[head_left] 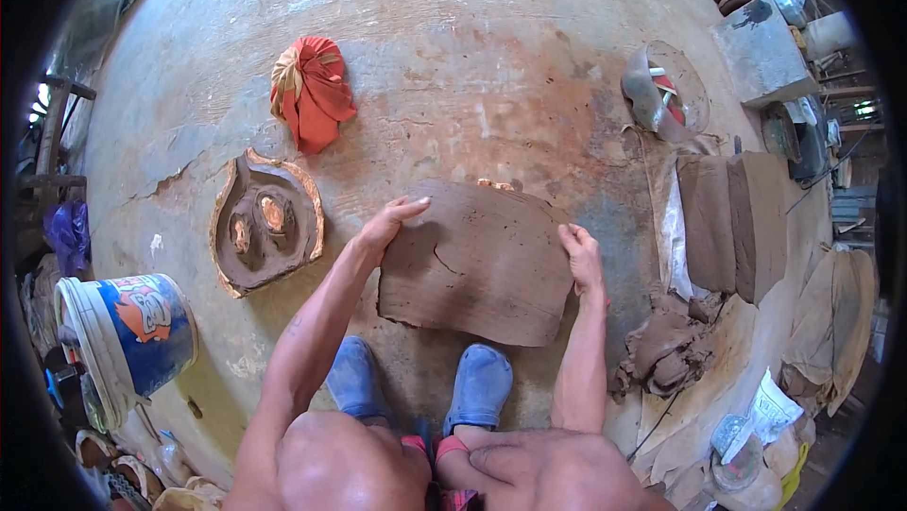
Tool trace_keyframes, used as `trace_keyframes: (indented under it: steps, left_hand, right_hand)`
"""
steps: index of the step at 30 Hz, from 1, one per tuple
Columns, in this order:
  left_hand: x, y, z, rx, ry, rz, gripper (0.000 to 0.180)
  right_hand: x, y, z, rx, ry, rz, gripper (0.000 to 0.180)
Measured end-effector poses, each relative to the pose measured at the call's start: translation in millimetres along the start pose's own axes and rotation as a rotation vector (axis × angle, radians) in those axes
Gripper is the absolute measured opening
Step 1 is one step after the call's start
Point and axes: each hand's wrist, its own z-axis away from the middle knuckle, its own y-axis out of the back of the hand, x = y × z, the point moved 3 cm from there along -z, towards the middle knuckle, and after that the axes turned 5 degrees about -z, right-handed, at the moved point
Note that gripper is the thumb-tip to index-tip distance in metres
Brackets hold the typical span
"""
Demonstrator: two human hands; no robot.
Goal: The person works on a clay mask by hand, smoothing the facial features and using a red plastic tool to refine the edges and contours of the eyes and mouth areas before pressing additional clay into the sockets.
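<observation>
Between my hands is a wide brown clay slab (477, 265), held in front of my blue clogs with a curved crack left of its middle. My left hand (389, 225) grips its left edge, thumb lying over the top face. The right edge is pinched by my right hand (583, 258), whose other fingers are mostly hidden behind it. Left of the slab sits a leaf-shaped mould (266, 220) lined with dark clay, with two raised lumps inside. A small orange-tan piece (495, 184) peeks out past the slab's far edge.
A knotted red and tan cloth bundle (314, 93) lies beyond the mould. At left stands a blue and white bucket (128, 346). On the right are stacked clay slabs (729, 226), a torn clay heap (667, 346), a round basin (654, 93) and a grey block (765, 50).
</observation>
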Motion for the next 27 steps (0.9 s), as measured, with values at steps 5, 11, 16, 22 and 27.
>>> trace_keyframes:
  steps: [5,11,16,22,27]
  left_hand:
    - [-11.6,12.1,-7.8,-0.035,-0.247,-0.141,0.056]
    - [-2.0,-18.5,31.2,0.161,-0.723,-0.684,0.052]
    - [-4.6,-64.1,73.0,0.247,-0.876,-0.941,0.053]
    - [-6.2,-27.2,58.7,0.332,-0.684,-0.684,0.034]
    - [-9.2,-34.3,62.2,0.305,-0.572,-0.733,0.034]
  right_hand:
    - [-22.1,-17.3,22.7,0.197,0.312,-0.006,0.050]
    - [-66.7,-41.5,63.9,0.102,0.545,0.019,0.056]
    - [-88.9,-56.8,80.7,0.045,0.653,0.263,0.055]
    - [-85.3,-47.7,44.1,-0.092,0.530,0.336,0.044]
    - [-86.4,-53.2,51.2,-0.113,0.506,0.253,0.040]
